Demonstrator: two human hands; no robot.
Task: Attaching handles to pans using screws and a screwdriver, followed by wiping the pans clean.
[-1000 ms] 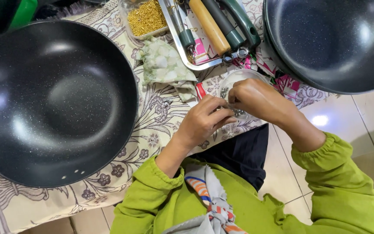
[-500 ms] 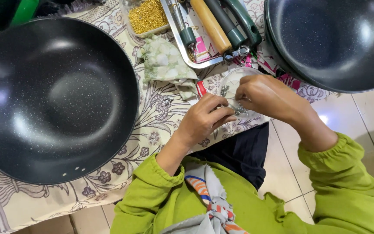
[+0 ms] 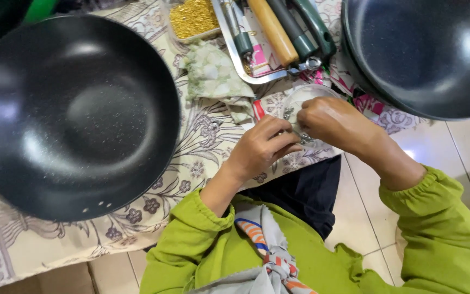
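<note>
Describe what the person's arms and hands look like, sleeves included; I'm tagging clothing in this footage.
Both arms wear loose lime-green long sleeves with gathered, elasticated cuffs, pushed up to leave the forearms bare. The left hand and right hand are bare: no gloves, and no rings, watch or bracelets show. A patterned grey scarf with orange and blue stripes hangs at the chest.

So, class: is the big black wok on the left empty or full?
Empty. The wok shows its bare dark inside all the way across, with only light glare and tiny specks; nothing lies in it.
</note>
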